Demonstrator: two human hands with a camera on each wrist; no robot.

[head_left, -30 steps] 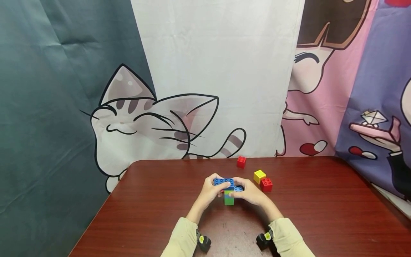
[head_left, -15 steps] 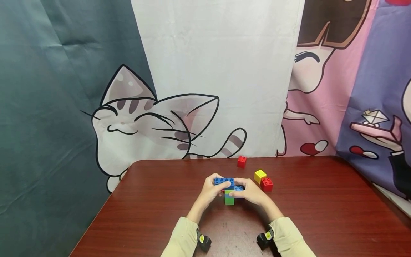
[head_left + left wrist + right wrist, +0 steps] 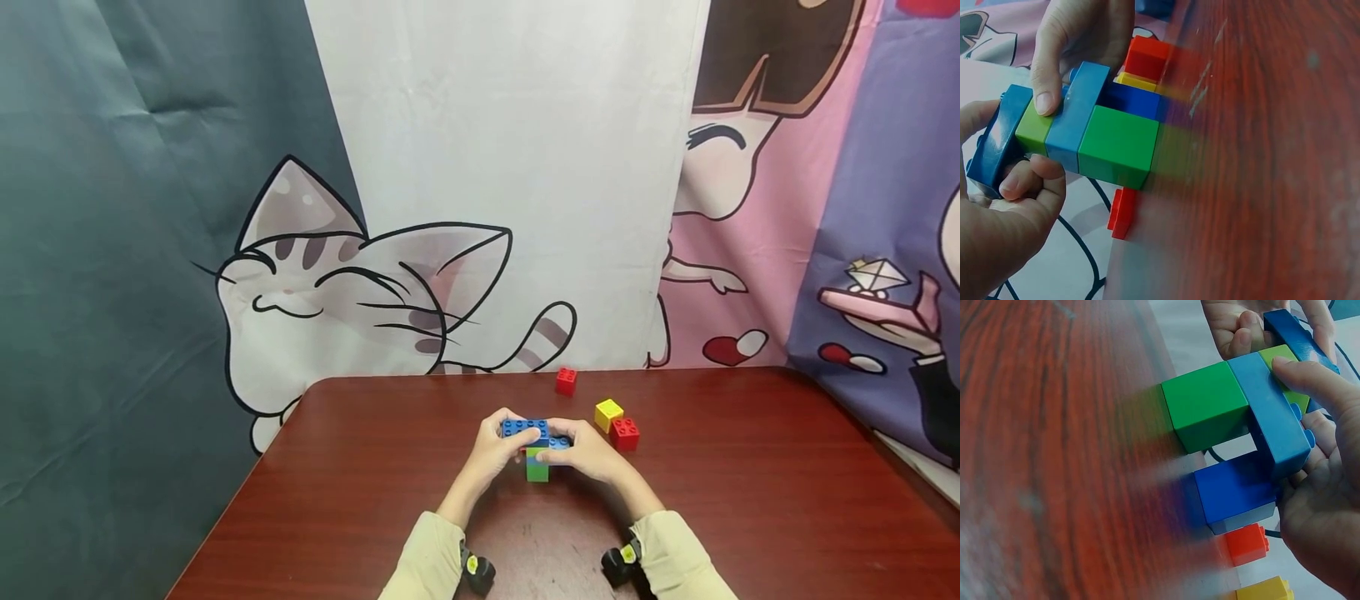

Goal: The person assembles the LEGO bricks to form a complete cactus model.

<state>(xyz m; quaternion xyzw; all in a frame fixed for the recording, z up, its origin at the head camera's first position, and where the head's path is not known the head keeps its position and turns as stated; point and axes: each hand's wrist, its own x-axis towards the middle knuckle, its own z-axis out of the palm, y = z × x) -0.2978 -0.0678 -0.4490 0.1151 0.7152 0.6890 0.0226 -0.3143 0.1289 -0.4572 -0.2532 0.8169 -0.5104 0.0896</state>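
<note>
The left grip (image 3: 495, 443) pinches the long dark-blue brick (image 3: 996, 147) at the top of a brick stack, thumb on one side and curled fingers on the other; the brick's far end points to the right of that grip, over the light-green brick (image 3: 1034, 132) — whether it is fully seated cannot be told. The right grip (image 3: 588, 450) faces it from the other side of the stack, pinching the light-green brick; its thumb presses the near face, and its other fingers bend behind, partly hidden.

Just below the right grip's thumb lies a long mid-blue brick (image 3: 1079, 115), which reaches out under that hand; beneath its left part is a green brick (image 3: 1119, 140), and beneath its right end, below the right grip, a dark-blue block (image 3: 1235, 487); both appear to stand on the counter (image 3: 360, 467), meeting their own reflections.

Beyond the right grip and to its right sit a yellow brick (image 3: 609, 415) and a red brick (image 3: 626, 435), close together; a second red brick (image 3: 566, 382) lies farther beyond both hands, near the counter's back edge. Nearer the person than either grip are two black wrist cameras (image 3: 480, 575) beside pale sleeves (image 3: 427, 554); behind everything hangs a cartoon-printed cloth (image 3: 450, 167).
</note>
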